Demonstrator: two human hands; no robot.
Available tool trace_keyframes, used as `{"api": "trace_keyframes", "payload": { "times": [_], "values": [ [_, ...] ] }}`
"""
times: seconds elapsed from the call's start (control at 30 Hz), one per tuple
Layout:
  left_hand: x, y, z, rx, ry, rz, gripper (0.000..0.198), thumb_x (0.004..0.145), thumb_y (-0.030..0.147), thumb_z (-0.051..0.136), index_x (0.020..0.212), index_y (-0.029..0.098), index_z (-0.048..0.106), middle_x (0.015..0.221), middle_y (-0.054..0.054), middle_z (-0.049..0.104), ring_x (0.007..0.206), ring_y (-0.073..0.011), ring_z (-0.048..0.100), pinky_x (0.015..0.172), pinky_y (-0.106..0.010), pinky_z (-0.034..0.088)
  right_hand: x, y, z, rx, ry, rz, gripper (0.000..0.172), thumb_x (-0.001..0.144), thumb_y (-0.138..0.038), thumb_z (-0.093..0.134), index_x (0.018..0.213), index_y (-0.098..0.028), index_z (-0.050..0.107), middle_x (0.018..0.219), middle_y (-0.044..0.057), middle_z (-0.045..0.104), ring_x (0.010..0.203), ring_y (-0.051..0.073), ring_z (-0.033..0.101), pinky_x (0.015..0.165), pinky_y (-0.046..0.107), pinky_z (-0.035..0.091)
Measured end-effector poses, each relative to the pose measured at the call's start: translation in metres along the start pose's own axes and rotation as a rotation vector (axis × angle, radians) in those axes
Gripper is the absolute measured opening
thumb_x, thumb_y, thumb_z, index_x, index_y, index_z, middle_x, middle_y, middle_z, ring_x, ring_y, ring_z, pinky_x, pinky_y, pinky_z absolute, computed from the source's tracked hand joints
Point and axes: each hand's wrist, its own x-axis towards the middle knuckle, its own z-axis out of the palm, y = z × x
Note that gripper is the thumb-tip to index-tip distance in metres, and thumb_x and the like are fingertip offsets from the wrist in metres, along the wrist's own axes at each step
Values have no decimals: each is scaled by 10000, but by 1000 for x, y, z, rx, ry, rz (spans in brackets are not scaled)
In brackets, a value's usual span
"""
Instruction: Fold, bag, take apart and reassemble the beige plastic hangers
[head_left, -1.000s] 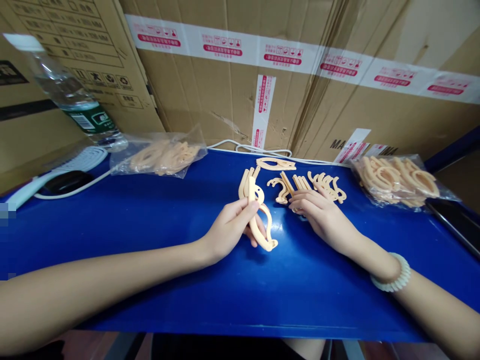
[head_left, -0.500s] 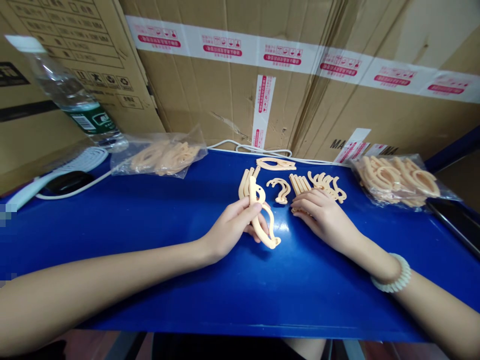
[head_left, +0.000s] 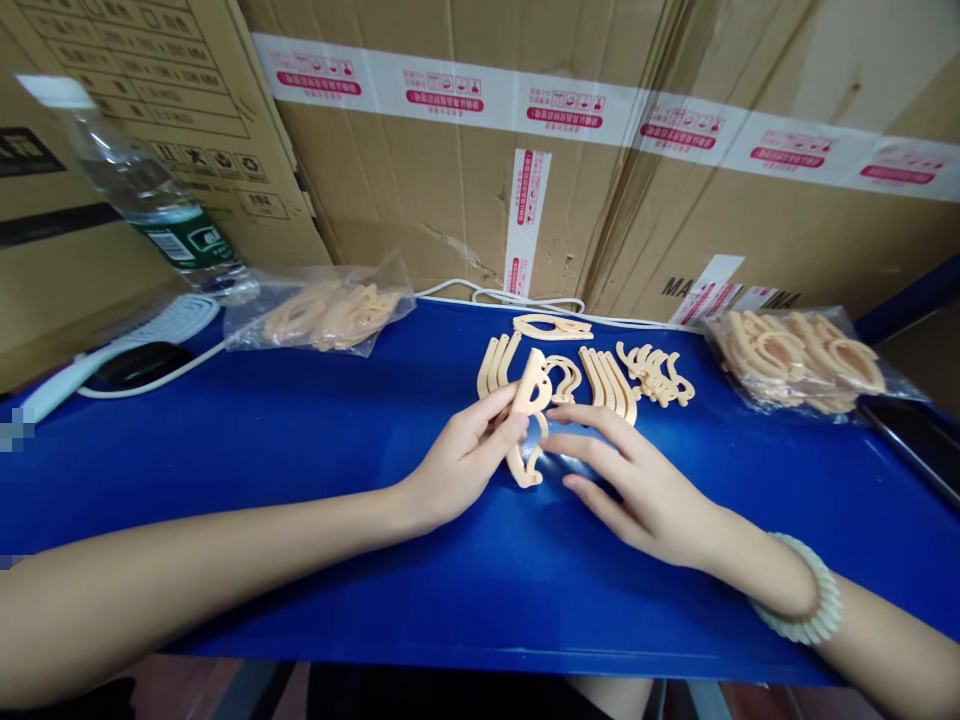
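Observation:
My left hand (head_left: 466, 458) is closed on a peach plastic hanger piece (head_left: 527, 405), holding it upright over the blue table (head_left: 315, 500). My right hand (head_left: 634, 478) is beside it, fingers spread, the fingertips reaching toward the piece's lower end; it holds nothing. Behind the hands lie loose peach parts: a hook (head_left: 564, 378), a row of curved strips (head_left: 609, 380), a cluster of small hooks (head_left: 658, 374), more strips (head_left: 495, 362) and a flat piece (head_left: 551, 327).
Two clear bags of peach parts lie at the back left (head_left: 322, 312) and right (head_left: 799, 358). A water bottle (head_left: 142, 200), a white comb-like item (head_left: 112, 345) and a cable (head_left: 510, 297) sit near taped cardboard boxes (head_left: 480, 150) behind the table.
My right hand left the strips and moved left toward the held piece, fingers spreading. My left hand tilted the piece more upright.

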Motion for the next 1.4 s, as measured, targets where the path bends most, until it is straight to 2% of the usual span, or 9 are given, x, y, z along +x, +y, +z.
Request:
{"api": "trace_keyframes", "payload": {
  "times": [0.17, 0.4, 0.63, 0.83, 1.03, 1.13, 1.23, 1.3, 1.4],
  "values": [
    [-1, -1, 0, 61, -29, 16, 300, 990, 360, 532, 1178, 177, 677, 1087, -57, 714, 1005, -210, 648, 877, -278, 522, 2, 1, 2, -145, -56, -42, 382, 1025, -186, 474, 1403, -168, 531, 1326, 181, 543, 1222, 303, 537, 983, 490, 508],
    [-2, -2, 0, 94, 9, 46, 322, 992, 349, 547, 1241, 183, 667, 1203, -71, 706, 1077, -218, 650, 927, -295, 520, 4, -1, -1, -189, -70, -32, 322, 1027, -182, 454, 1317, -165, 592, 1102, 130, 634, 1065, 275, 565, 949, 476, 491],
    [-2, -1, 0, 97, 9, 46, 304, 1006, 328, 536, 1242, 189, 667, 1201, -61, 707, 1084, -205, 649, 951, -282, 503, 3, -2, -1, -194, -77, -19, 293, 1040, -199, 445, 1258, -136, 631, 1000, 117, 637, 997, 269, 544, 948, 476, 469],
    [-2, 0, 0, 77, 59, -2, 289, 997, 360, 549, 1194, 184, 667, 1146, -58, 718, 1033, -201, 661, 891, -270, 520, 3, -1, -1, -164, -77, -8, 261, 1044, -208, 444, 1181, -138, 654, 948, 104, 624, 955, 260, 516, 931, 457, 455],
    [0, 0, 0, 80, 94, 0, 251, 974, 343, 576, 1116, 163, 680, 1019, -53, 717, 948, -196, 659, 810, -253, 524, 1, -2, -1, 19, -49, 36, 190, 1026, -202, 503, 1058, -175, 689, 854, 58, 599, 842, 220, 524, 811, 383, 466],
    [0, -2, 0, 108, 98, 44, 252, 974, 334, 574, 1109, 159, 696, 1004, -52, 705, 902, -185, 645, 741, -243, 512, 1, -5, -4, 190, 60, 111, 144, 988, -217, 579, 1046, -195, 709, 949, 70, 591, 892, 211, 574, 811, 362, 505],
    [-1, -3, -1, 142, 92, 93, 259, 979, 330, 571, 1124, 175, 718, 1021, -50, 698, 889, -175, 642, 719, -242, 504, 3, -6, -9, 384, 154, 200, 202, 947, -235, 656, 1141, -233, 711, 1235, 105, 584, 1167, 252, 580, 1003, 410, 496],
    [-1, -4, -1, 170, 90, 110, 259, 978, 334, 578, 1128, 191, 734, 1036, -50, 697, 908, -176, 643, 736, -247, 501, 4, -5, -11, 570, 150, 258, 304, 952, -247, 669, 1254, -275, 681, 1391, 93, 551, 1282, 264, 547, 1075, 428, 476],
    [-2, -5, -1, 190, 96, 109, 259, 971, 343, 591, 1116, 195, 747, 1022, -57, 696, 923, -185, 643, 741, -259, 498, 4, -2, -10, 833, 125, 326, 377, 963, -277, 678, 1338, -308, 648, 1459, 70, 546, 1318, 264, 547, 1098, 431, 485]
  ]
}}
